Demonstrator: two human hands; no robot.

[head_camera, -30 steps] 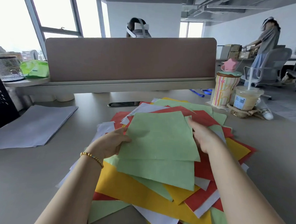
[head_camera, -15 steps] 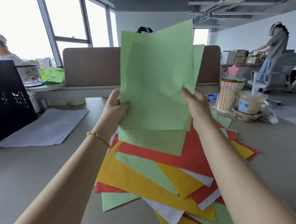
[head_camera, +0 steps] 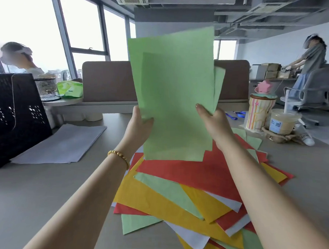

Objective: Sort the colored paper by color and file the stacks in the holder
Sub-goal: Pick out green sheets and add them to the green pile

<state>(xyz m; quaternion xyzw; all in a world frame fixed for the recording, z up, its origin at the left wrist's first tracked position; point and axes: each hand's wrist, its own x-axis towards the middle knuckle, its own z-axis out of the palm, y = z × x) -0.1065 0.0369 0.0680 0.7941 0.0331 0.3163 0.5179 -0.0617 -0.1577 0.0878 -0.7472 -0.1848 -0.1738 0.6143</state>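
Now both hands (head_camera: pixel 139 126) hold green sheets (head_camera: pixel 174 98) higher — upright.

Green sheets (head_camera: pixel 172 98) hide the middle of the brown divider (head_camera: pixel 105 81), black holder (head_camera: pixel 14 115) cut off at the left edge, paper pile (head_camera: pixel 176 199) cut off at the bottom right, cup label (head_camera: pixel 275 126) too small to read, fingers behind the sheets hidden

We see bare table (head_camera: pixel 36 190) at near left, between the white sheets (head_camera: pixel 64 145) and the mixed pile (head_camera: pixel 185 196). The black holder (head_camera: pixel 14 117) walls the left edge, the divider (head_camera: pixel 109 81) the back; two cups (head_camera: pixel 272 117) stand beside the pile's far right corner.
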